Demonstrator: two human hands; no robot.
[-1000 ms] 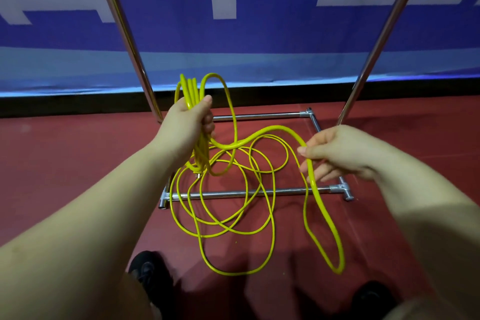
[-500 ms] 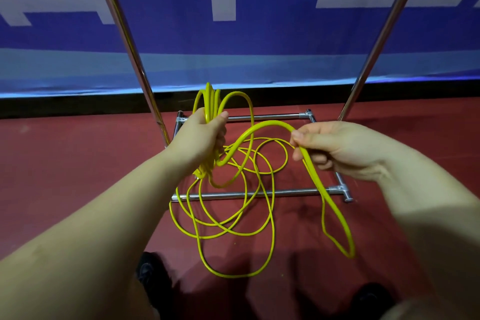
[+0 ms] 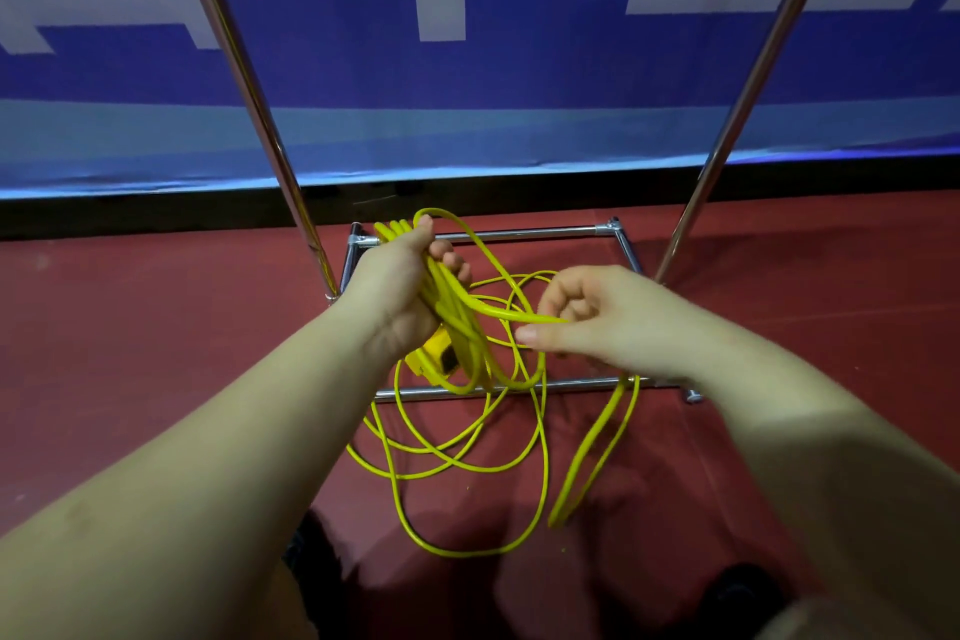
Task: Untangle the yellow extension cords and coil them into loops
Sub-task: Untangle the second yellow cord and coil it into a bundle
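Observation:
A yellow extension cord (image 3: pixel 540 437) lies in loose tangled loops on the red floor. My left hand (image 3: pixel 400 286) grips a bundle of several coiled loops, held upright above the floor. A yellow socket block (image 3: pixel 434 359) hangs below that hand. My right hand (image 3: pixel 597 322) pinches a strand of the cord just right of the bundle. From the right hand a doubled length (image 3: pixel 592 452) hangs down to the floor.
A chrome rack frame (image 3: pixel 519 385) stands on the red floor, with two slanted poles (image 3: pixel 249 83) rising left and right. A blue banner wall (image 3: pixel 478 42) is behind it. Dark shoes (image 3: pixel 311 566) show at the bottom edge.
My right hand has moved left, bringing its strand close to the bundle. My left hand has turned, its palm side now showing. The hanging doubled length has shifted left and shortened.

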